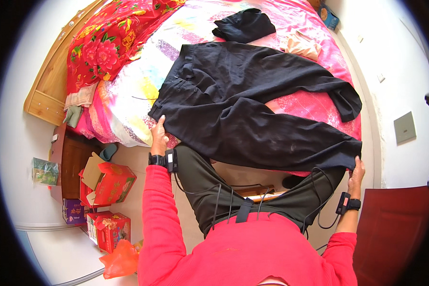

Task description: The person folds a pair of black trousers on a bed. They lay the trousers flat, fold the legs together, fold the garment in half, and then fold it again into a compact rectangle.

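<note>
Black trousers [232, 118] lie spread across the bed in front of me, waistband to the left and legs running to the right. The near leg hangs slightly over the bed's front edge. At the waistband's near corner, my left hand [159, 135] grips the cloth with the thumb on top. My right hand [357, 173] pinches the hem of the near leg at the far right. The other leg lies farther back, its hem folded downward. Behind the trousers sits a bundled black garment [245, 25]. The fingertips of both hands are partly hidden.
A red floral quilt [103, 53] covers the bed's left side by the wooden headboard [52, 78]. A folded peach cloth [302, 44] lies at back right. Red cartons [109, 184] and an orange plastic bag [121, 259] stand left. A dark red panel [391, 228] is at right. Cables hang from my wrists.
</note>
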A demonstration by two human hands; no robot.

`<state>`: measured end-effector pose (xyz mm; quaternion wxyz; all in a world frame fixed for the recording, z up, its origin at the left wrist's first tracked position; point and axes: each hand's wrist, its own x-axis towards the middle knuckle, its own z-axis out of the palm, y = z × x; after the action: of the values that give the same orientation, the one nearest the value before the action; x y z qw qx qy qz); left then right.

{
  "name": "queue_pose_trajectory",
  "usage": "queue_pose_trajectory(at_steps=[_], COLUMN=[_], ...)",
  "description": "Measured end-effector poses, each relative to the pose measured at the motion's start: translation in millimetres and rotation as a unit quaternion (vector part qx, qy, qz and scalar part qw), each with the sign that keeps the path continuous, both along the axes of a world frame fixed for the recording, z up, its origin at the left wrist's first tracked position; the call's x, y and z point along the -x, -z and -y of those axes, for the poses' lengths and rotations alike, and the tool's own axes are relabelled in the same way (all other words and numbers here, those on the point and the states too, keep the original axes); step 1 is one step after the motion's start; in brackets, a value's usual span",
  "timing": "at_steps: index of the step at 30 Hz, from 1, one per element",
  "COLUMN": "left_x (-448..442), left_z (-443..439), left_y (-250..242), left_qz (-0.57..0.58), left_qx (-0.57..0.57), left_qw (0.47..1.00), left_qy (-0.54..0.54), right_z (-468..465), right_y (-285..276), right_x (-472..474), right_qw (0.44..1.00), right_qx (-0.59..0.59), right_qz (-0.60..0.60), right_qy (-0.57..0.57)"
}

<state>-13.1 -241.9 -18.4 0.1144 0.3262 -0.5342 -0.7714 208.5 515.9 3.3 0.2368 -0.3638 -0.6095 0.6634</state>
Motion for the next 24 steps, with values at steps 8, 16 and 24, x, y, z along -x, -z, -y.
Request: queue_pose_trajectory(at_steps=[8, 16, 24], left_x=[-39, -128, -130], left_z=[42, 62, 78], left_y=[-59, -19, 18], left_qz=[-0.254, -0.147, 0.037], left_qx=[0.005, -0.045, 0.224], left_qw=[0.967, 0.987, 0.969], left_qy=[-0.001, -0.048, -0.097], right_z=[-39, -55, -55], right_y=[-64, -6, 1], right_x=[-43, -87, -59], right_qw=[0.998, 0.995, 0.862], right_qx=[-0.004, -0.07, -0.437], right_qz=[-0.044, 0.071, 0.252], right_qy=[0.053, -0.013, 0.041])
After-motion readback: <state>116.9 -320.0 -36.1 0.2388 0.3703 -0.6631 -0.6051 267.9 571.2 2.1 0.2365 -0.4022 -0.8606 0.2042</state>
